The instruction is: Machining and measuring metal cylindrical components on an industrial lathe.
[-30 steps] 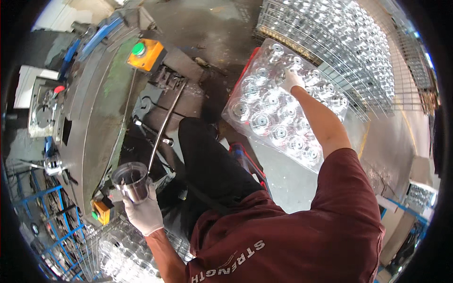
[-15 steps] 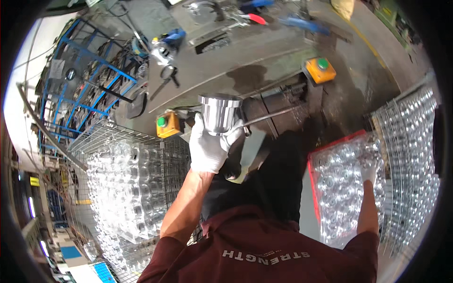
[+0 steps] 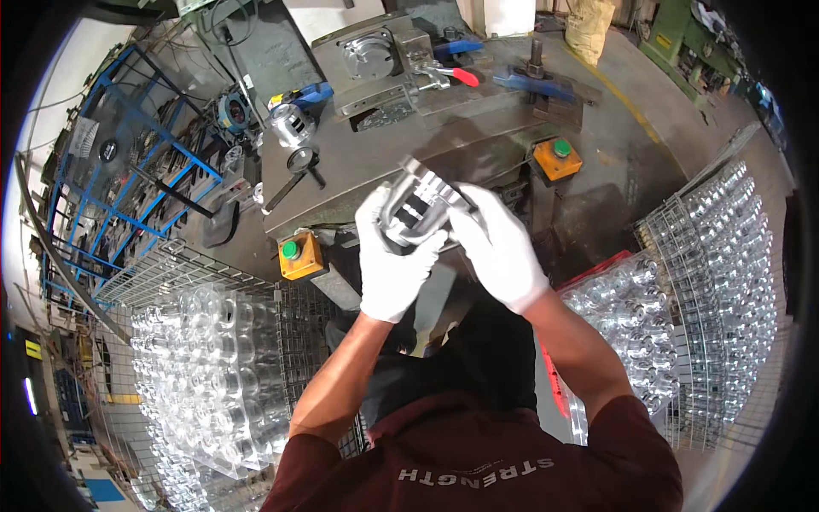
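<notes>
In front of my body, a shiny metal cylindrical part point(image 3: 416, 207) with a flanged rim is tilted on its side between my two white-gloved hands. My left hand point(image 3: 389, 271) is closed around its left and lower side, thumb across the bottom. From the right, my right hand point(image 3: 499, 247) grips the other end, its fingers against the rim. The gloves cover part of the cylinder. Just beyond stands the steel workbench point(image 3: 341, 196), carrying a round fixture point(image 3: 371, 57) and a toggle clamp with a red handle point(image 3: 463, 77).
Orange boxes with green buttons stand at the bench's front left point(image 3: 300, 256) and front right point(image 3: 557, 160). A dial gauge point(image 3: 300, 160) lies on the bench. Wire cages of stacked metal parts flank me, left point(image 3: 183, 260) and right point(image 3: 674, 226); a red-edged crate point(image 3: 559, 384) is at right.
My right hand has come up from the crate on the right to the metal part. The part, upright in my left hand before, is now tilted and held by both hands.
</notes>
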`<action>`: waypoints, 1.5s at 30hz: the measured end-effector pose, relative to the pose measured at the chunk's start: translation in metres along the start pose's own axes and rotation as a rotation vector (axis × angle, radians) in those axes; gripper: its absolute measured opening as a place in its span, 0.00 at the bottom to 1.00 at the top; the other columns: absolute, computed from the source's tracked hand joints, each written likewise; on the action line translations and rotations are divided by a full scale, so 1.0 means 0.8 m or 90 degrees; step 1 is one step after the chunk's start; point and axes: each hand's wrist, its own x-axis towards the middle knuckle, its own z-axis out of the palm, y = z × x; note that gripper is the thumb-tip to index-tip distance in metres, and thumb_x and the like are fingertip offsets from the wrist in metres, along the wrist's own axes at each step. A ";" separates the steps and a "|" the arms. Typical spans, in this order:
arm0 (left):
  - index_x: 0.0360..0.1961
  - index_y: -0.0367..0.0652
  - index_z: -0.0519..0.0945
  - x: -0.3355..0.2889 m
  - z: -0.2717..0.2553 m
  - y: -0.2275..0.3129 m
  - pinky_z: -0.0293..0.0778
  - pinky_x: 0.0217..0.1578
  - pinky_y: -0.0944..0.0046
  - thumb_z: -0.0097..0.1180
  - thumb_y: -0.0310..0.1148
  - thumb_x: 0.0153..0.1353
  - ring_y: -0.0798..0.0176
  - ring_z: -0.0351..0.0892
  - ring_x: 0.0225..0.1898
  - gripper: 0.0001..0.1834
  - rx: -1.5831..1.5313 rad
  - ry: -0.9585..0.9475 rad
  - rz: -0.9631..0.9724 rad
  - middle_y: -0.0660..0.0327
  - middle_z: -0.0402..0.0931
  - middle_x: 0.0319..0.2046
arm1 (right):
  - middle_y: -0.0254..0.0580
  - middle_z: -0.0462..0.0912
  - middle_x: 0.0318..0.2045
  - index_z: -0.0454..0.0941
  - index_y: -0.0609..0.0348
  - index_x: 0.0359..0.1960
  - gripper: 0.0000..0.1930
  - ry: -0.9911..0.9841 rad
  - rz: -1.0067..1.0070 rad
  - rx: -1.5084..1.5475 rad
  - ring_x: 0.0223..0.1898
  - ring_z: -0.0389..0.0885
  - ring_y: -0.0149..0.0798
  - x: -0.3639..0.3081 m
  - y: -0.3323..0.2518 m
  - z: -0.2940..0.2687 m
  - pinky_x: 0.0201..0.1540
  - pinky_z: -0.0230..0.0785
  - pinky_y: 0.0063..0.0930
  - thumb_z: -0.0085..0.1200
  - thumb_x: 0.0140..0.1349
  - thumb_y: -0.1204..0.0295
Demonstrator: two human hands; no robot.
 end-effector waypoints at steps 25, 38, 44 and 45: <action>0.60 0.42 0.66 0.314 0.019 -0.099 0.78 0.45 0.51 0.59 0.47 0.60 0.54 0.65 0.59 0.32 -0.537 0.208 -0.343 0.52 0.63 0.60 | 0.42 0.80 0.46 0.71 0.64 0.53 0.17 -0.108 0.172 0.005 0.39 0.80 0.32 -0.021 0.093 -0.006 0.41 0.72 0.25 0.51 0.66 0.69; 0.56 0.52 0.69 0.358 0.023 -0.109 0.76 0.44 0.48 0.58 0.46 0.62 0.58 0.67 0.53 0.24 -0.432 0.307 -0.394 0.59 0.68 0.55 | 0.48 0.81 0.42 0.75 0.63 0.49 0.15 0.024 0.080 -0.142 0.43 0.81 0.43 0.005 0.104 -0.026 0.48 0.72 0.33 0.54 0.64 0.68; 0.51 0.48 0.73 0.358 0.017 -0.112 0.77 0.31 0.55 0.61 0.50 0.58 0.59 0.72 0.42 0.25 -0.431 0.269 -0.415 0.58 0.72 0.46 | 0.55 0.76 0.48 0.74 0.63 0.48 0.17 0.249 -0.223 -0.344 0.51 0.74 0.51 0.231 0.064 -0.039 0.56 0.64 0.39 0.45 0.68 0.62; 0.51 0.48 0.73 0.359 0.015 -0.113 0.76 0.29 0.54 0.61 0.49 0.58 0.59 0.72 0.41 0.25 -0.434 0.257 -0.438 0.57 0.72 0.46 | 0.55 0.78 0.45 0.75 0.63 0.45 0.17 0.257 -0.200 -0.302 0.48 0.76 0.51 0.268 0.084 -0.036 0.54 0.66 0.39 0.43 0.68 0.61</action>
